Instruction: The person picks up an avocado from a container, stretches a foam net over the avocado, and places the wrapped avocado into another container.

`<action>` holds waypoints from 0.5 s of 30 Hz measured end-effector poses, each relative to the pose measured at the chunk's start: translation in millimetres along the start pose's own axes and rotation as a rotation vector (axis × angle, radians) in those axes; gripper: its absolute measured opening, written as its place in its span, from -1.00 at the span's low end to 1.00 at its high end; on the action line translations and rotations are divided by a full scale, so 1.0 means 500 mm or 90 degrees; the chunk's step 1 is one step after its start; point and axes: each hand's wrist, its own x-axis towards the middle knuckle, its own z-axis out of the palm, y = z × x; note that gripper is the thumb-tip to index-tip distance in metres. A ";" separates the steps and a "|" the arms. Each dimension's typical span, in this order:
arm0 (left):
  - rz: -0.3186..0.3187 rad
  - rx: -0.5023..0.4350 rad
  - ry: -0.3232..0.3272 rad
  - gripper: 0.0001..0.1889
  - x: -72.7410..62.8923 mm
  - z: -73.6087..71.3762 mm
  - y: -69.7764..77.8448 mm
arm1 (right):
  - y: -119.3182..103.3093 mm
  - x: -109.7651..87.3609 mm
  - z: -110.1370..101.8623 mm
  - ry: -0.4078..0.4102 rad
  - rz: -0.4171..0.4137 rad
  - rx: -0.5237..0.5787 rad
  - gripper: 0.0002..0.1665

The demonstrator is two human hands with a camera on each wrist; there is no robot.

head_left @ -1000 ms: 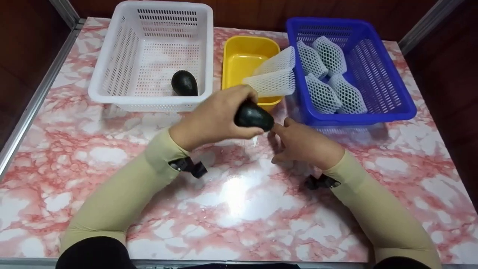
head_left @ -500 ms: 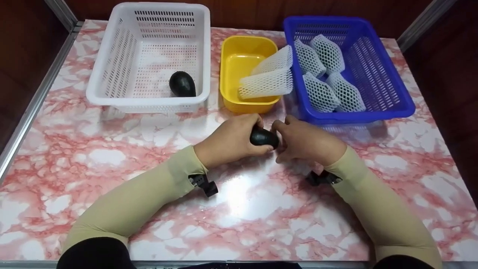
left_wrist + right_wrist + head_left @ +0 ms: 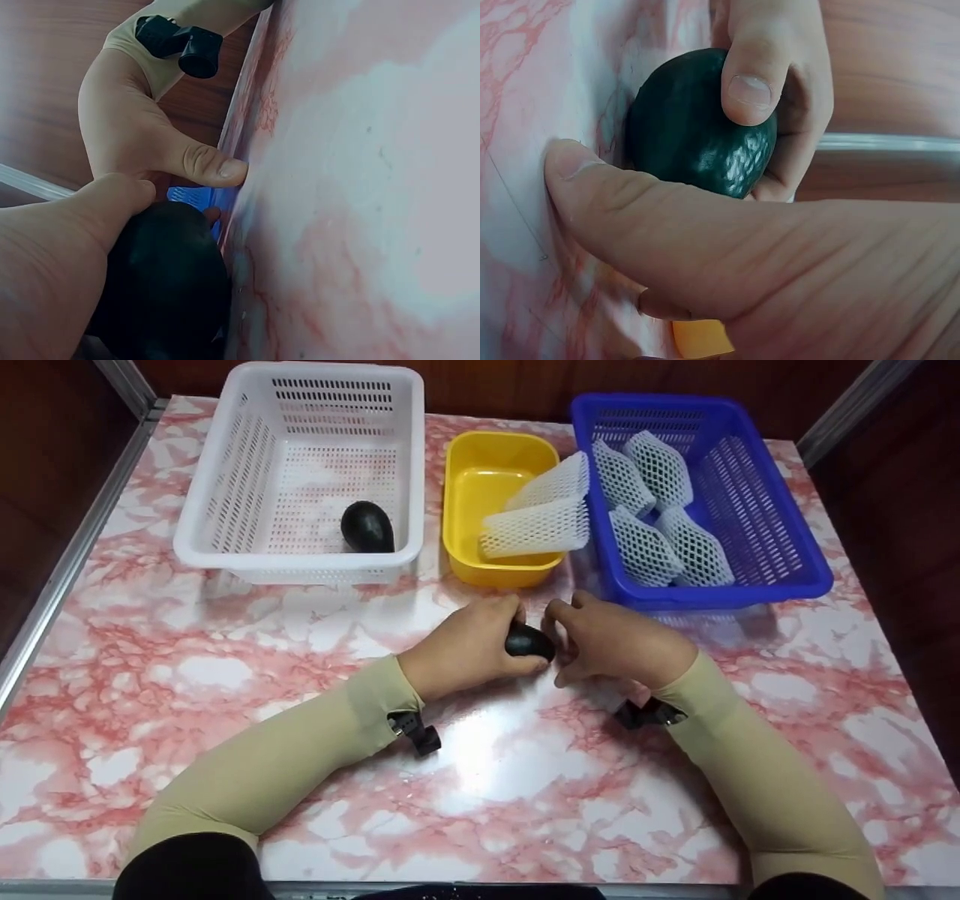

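My left hand (image 3: 469, 649) grips a dark green avocado (image 3: 529, 641) low over the middle of the table, thumb on its near side. In the right wrist view the glossy avocado (image 3: 694, 124) shows its rounded end, with the left thumb (image 3: 751, 90) laid across it. Just to the right is my right hand (image 3: 619, 643), fingers loosely bent beside the avocado's end. Its thumb (image 3: 592, 180) stretches out with the tip at the tabletop, and nothing shows in its grasp. A second avocado (image 3: 367, 526) lies in the white basket (image 3: 300, 561).
Behind the hands stands a yellow tub (image 3: 502, 576) with white foam net sleeves (image 3: 536, 525) leaning over its right rim. A blue basket (image 3: 720, 596) at the back right holds several net-wrapped fruits (image 3: 645, 547). Dark panels border the marbled table (image 3: 465, 825).
My left hand has come down and to the right with the avocado, from in front of the yellow tub to beside the right hand. The right hand has barely moved.
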 end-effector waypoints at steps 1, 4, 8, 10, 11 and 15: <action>0.001 -0.001 -0.002 -0.40 0.000 0.000 0.000 | 0.000 0.000 0.000 0.000 0.001 -0.003 -0.17; 0.003 -0.003 -0.006 -0.41 -0.001 -0.001 0.001 | 0.000 -0.001 0.000 -0.001 0.003 -0.009 -0.15; 0.007 0.006 -0.007 -0.40 -0.002 0.000 0.002 | 0.001 0.000 -0.001 -0.003 0.007 0.001 -0.16; 0.008 0.011 -0.006 -0.40 -0.004 0.000 0.004 | 0.001 0.001 -0.002 -0.005 0.011 0.007 -0.17; 0.009 0.015 -0.005 -0.39 -0.004 0.000 0.005 | 0.001 0.001 -0.001 -0.005 0.013 0.011 -0.17; 0.008 0.024 -0.003 -0.41 -0.006 -0.001 0.007 | 0.002 0.002 -0.002 -0.007 0.014 0.019 -0.19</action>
